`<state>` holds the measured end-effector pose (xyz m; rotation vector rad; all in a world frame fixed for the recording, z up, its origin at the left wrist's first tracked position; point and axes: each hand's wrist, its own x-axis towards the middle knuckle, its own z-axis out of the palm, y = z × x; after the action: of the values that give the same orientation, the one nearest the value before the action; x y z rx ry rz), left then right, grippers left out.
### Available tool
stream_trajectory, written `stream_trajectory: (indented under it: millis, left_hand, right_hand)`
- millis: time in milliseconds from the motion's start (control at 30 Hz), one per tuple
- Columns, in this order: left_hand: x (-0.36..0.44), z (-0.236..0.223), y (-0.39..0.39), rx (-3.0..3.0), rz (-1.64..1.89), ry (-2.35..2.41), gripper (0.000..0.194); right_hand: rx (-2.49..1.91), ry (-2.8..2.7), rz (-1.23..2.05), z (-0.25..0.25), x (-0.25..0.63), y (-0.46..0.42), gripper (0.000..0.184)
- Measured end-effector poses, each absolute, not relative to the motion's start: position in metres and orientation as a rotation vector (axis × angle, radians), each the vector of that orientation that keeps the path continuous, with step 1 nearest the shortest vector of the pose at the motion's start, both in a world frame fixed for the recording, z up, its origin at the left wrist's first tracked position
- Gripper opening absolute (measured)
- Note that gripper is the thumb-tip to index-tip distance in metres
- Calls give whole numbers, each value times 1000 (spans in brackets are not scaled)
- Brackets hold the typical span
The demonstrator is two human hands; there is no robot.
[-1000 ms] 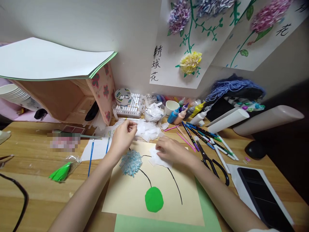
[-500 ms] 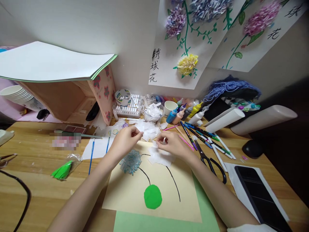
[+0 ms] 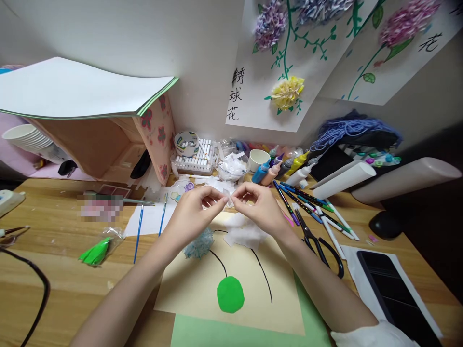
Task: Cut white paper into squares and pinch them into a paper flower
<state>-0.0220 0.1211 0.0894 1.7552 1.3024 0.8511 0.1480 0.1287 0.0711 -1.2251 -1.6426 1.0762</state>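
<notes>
Head view, from where I stand: both forearms reach in from the near edge and slant toward each other, wrists raised over the cream sheet (image 3: 267, 315), and the fingertips almost meet above its far edge. The left hand (image 3: 197, 206) has its back up, fingers curled and thumb pointing inward; the right hand (image 3: 257, 208) mirrors it, index finger and thumb drawn close. Both are pinched narrow on a small white scrap (image 3: 226, 193), held up between them. How the fingers tucked behind are set, I can't tell. Just below the right hand, loose white paper pieces (image 3: 246, 234) lie on the sheet, and below the left wrist sits a fluffy pale-blue flower (image 3: 198, 245), partly covered by that forearm. Nearer the person, between the forearms, is a bright green round patch (image 3: 230, 294), with thin black curved lines drawn above and beside it. Straight beyond the hands stands a clear bowl (image 3: 232, 168) heaped with white scraps. To the right hand's right lie black scissors (image 3: 314, 241) and scattered pens (image 3: 307, 202); out past the left hand, two blue brushes (image 3: 138, 231) rest near a green tassel-like bundle (image 3: 96, 251).
</notes>
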Motion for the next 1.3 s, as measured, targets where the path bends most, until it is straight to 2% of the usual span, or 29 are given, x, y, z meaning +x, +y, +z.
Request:
stream_trajectory:
  millis: [167,467,1100,1300]
  left_hand:
    - [-22,90,122,1718,886,1301,26]
    - [-22,87,121,1670,905,1293,14]
    - [-22,88,121,1647,938,1347,16]
    - [-15,86,113,2005,1095,1417,12]
  right_hand:
    - [-1223,-1718,856,73,146,125,5]
    - [-1205,-1798,681,74,145,122,8]
    - [-1195,-1671,811,71,146,122,4]
    - [-1197,-1579,1036,73,143,119,10]
